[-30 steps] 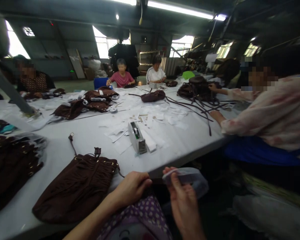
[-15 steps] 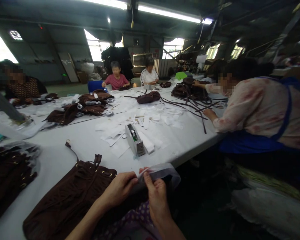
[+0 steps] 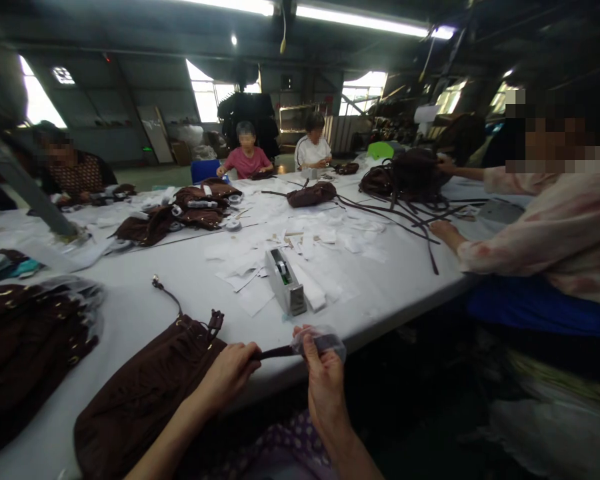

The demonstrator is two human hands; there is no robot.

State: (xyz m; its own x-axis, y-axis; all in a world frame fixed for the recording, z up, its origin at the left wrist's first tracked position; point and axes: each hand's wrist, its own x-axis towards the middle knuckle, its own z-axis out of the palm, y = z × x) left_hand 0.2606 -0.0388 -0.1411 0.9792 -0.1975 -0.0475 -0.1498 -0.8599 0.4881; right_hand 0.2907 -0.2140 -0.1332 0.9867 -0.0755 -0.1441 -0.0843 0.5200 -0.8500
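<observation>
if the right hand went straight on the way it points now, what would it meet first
Probably the grey, box-shaped tape dispenser on the white-topped table, since the right hand points towards it, though depth and the hand's height relative to the table are unclear.

Place: looks like a factory workshop for bags, inside a large, rather dark hall.
Long table (image 3: 380, 287): covered in white and shared by several people (image 3: 247, 162), with goods in front of them.
Brown bags (image 3: 150, 393): lie in several groups, alike in colour, with shiny eyelets (image 3: 73, 361) on the nearer ones.
Tape dispenser (image 3: 294, 300): stands among loose white paper pieces (image 3: 253, 303).
Ceiling (image 3: 130, 23): carries long tube lights (image 3: 360, 21) and hanging cords (image 3: 283, 41).
Back wall (image 3: 97, 90): dark, industrial in look, with bright windows (image 3: 200, 90).
</observation>
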